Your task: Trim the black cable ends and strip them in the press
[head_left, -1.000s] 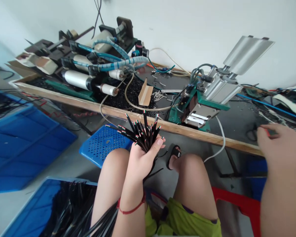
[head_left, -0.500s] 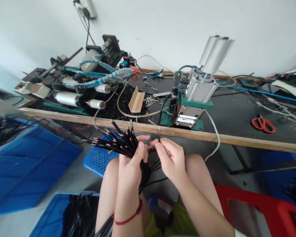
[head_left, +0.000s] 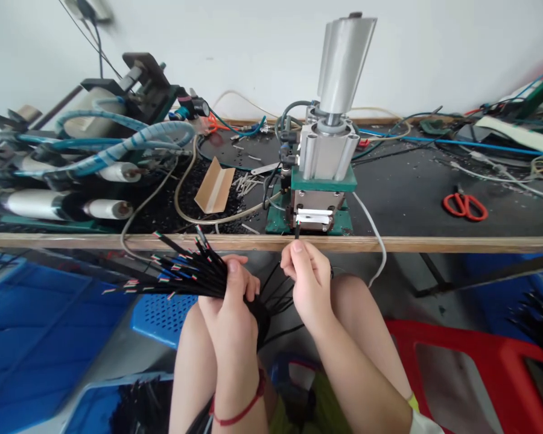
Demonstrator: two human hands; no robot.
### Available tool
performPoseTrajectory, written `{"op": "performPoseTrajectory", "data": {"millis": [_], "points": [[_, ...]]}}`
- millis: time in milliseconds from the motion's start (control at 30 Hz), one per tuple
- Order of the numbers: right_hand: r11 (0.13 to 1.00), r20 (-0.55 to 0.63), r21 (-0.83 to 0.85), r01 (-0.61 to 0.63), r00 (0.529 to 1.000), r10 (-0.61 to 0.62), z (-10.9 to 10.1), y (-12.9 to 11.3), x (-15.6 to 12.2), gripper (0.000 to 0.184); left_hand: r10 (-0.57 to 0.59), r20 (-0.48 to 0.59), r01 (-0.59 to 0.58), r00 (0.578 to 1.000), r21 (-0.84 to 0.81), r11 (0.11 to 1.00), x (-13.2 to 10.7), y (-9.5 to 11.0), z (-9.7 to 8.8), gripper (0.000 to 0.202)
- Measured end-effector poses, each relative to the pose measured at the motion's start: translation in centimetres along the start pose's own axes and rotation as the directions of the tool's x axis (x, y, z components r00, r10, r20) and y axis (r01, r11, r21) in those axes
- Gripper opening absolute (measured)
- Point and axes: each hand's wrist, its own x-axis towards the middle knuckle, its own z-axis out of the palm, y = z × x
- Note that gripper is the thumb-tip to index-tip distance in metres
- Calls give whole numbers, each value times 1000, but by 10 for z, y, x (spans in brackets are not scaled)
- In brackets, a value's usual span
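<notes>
My left hand (head_left: 233,295) is closed round a thick bundle of black cables (head_left: 194,268), whose ends fan out to the left and show small red, green and white wire tips. Between the thumb and fingers of my right hand (head_left: 305,268) a single black cable (head_left: 297,230) is pinched, pointing up. Its tip is at the front of a pneumatic wire-stripping machine (head_left: 328,150), close to the white blades (head_left: 314,216); whether it touches them I cannot tell. More cable hangs down between my knees.
On the bench (head_left: 402,199) lie red-handled scissors (head_left: 464,205), a folded cardboard piece (head_left: 214,185) and scattered black scraps. Another machine with blue hoses (head_left: 117,141) stands at the left. Below are a blue stool (head_left: 158,316), blue crates (head_left: 40,325) and a red stool (head_left: 475,361).
My right hand has moved away from the bundle and up to the machine, with a single cable in it. My left hand has shifted slightly left with the bundle. The view has turned right.
</notes>
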Motion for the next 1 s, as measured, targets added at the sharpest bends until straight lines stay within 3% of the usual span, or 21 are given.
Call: {"op": "performPoseTrajectory", "data": {"millis": [233, 400, 733, 1000], "points": [[989, 86, -137, 53, 995, -41, -24, 8, 2, 52, -12, -101, 13, 995, 6, 1000, 6, -12, 18, 42], [967, 40, -234, 103, 995, -96, -29, 4, -1, 53, -28, -145, 35, 989, 44, 998, 7, -20, 23, 31], [965, -94, -231, 128, 984, -153, -33, 23, 5, 57, -7, -185, 24, 983, 90, 996, 18, -30, 37, 30], [984, -134, -85, 154, 977, -164, -28, 22, 10, 55, -31, -194, 48, 980, 81, 996, 21, -29, 48, 22]]}}
